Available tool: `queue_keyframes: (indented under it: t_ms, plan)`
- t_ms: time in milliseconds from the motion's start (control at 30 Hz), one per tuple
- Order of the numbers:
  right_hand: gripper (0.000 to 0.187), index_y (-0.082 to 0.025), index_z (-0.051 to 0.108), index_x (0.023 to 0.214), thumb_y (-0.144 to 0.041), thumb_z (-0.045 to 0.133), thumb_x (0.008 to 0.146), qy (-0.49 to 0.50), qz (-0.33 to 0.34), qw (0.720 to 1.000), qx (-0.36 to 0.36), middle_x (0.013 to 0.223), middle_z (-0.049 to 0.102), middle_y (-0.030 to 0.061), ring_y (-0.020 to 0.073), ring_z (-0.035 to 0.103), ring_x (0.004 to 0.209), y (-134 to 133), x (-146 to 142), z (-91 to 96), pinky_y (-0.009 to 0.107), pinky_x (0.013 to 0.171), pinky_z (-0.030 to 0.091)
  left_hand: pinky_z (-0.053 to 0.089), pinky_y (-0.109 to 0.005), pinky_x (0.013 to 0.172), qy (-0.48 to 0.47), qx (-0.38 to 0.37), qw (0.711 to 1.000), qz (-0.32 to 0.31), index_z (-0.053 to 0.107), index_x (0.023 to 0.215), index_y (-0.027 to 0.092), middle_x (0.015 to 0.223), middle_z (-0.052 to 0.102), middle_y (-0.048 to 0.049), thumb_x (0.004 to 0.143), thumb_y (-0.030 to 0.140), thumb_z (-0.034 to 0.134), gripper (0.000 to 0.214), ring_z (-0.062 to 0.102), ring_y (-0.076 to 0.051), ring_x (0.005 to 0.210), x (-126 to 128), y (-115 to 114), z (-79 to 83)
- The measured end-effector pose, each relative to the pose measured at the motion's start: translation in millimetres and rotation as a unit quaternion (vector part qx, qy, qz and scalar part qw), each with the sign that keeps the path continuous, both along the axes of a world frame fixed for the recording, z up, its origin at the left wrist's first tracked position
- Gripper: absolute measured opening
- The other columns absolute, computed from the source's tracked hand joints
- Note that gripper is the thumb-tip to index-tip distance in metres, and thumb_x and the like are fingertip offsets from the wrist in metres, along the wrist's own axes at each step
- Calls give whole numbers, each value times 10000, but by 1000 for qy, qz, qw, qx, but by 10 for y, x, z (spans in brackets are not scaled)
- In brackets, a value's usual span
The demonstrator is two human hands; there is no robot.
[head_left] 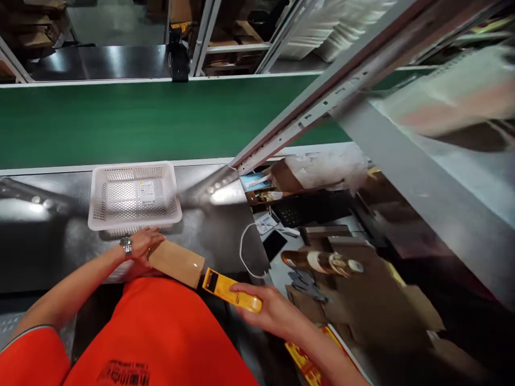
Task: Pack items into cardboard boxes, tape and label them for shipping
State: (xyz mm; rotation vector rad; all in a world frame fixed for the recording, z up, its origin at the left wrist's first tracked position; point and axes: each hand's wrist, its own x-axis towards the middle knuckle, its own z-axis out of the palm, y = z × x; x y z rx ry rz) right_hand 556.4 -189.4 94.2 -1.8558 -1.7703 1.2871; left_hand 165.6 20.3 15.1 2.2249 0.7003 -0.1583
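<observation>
My left hand [144, 244], with a wristwatch on the wrist, grips the near end of a small brown cardboard box [177, 262] that rests on the dark metal worktable [48, 241]. My right hand [270, 309] is closed on a yellow handheld device [230, 290], held against the box's right end. A white perforated plastic basket [134, 195] stands just beyond the box, with a label inside it. My orange shirt fills the bottom of the view.
A green conveyor belt [132, 120] runs across behind the table. A slanted metal rack frame [322, 91] crosses the right side. Below it lie a white cable [245, 252], a roll of brown tape [322, 261], grey gloves [303, 283], papers and cartons.
</observation>
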Motion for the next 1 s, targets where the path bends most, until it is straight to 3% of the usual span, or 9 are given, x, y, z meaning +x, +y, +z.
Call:
queue_keyframes:
  t_ms: [167,300,400,467,567,667,767,867,1000]
  plan:
    - [419,-214,924,1147,-312,767,770,-1,4,1000,13,739,831,34,184,698,553,-147,23,-183,266,554,535,268,-684,1404,56,59,997,-11,677,1497,212,1583,689,-212,511,292,1018,1046,380,-531,1691,102,-64,67]
    - [428,-198,918,1158,-305,756,777,36,-9,999,33,784,850,48,178,712,582,-162,-3,-426,252,560,527,131,-720,1426,59,78,994,-43,568,1605,170,1743,527,-273,543,355,1046,1179,276,-540,1735,513,-420,14]
    - [421,-194,916,1153,-310,774,773,51,0,997,51,840,870,52,182,732,616,-190,48,-574,260,598,556,171,-709,1418,35,65,996,-51,467,1684,169,1778,468,-294,590,357,1030,1245,313,-536,1721,1005,-770,-80]
    - [413,-198,916,1142,-328,787,772,58,12,996,62,880,884,52,187,750,636,-208,94,-639,268,622,580,237,-710,1391,43,78,995,-50,417,1724,171,1717,530,-297,667,281,952,1190,426,-526,1654,1296,-939,-109]
    - [400,-196,916,1139,-313,785,779,75,18,993,92,981,911,77,211,802,697,-230,180,-621,289,678,627,390,-693,1304,54,90,992,-71,388,1754,129,1566,628,-307,667,186,866,1189,582,-520,1474,1484,-1026,-28]
    - [391,-225,915,1152,-294,807,783,97,32,986,128,1048,921,81,246,864,826,-218,261,-398,306,779,675,392,-689,1319,7,73,995,-63,325,1788,115,1570,606,-290,631,237,878,1289,594,-504,1429,1330,-996,166]
    - [418,-255,906,1214,-295,831,805,117,79,978,157,1078,921,70,238,876,891,-109,221,-38,295,856,677,370,-657,1365,-68,49,996,1,194,1835,175,1692,498,-247,665,349,880,1368,513,-484,1535,1016,-994,306]
    - [422,-288,910,1215,-293,834,800,105,130,974,155,1027,921,31,199,845,791,118,18,277,251,770,638,439,-628,1337,-106,12,993,53,120,1845,176,1732,437,-254,656,382,898,1436,473,-479,1584,725,-1034,262]
    - [394,-332,930,1143,-289,851,759,53,173,976,125,881,901,-19,177,790,668,416,-154,551,228,662,578,479,-605,1322,-108,-12,988,108,221,1820,118,1685,490,-290,680,396,913,1361,531,-463,1555,272,-1032,57]
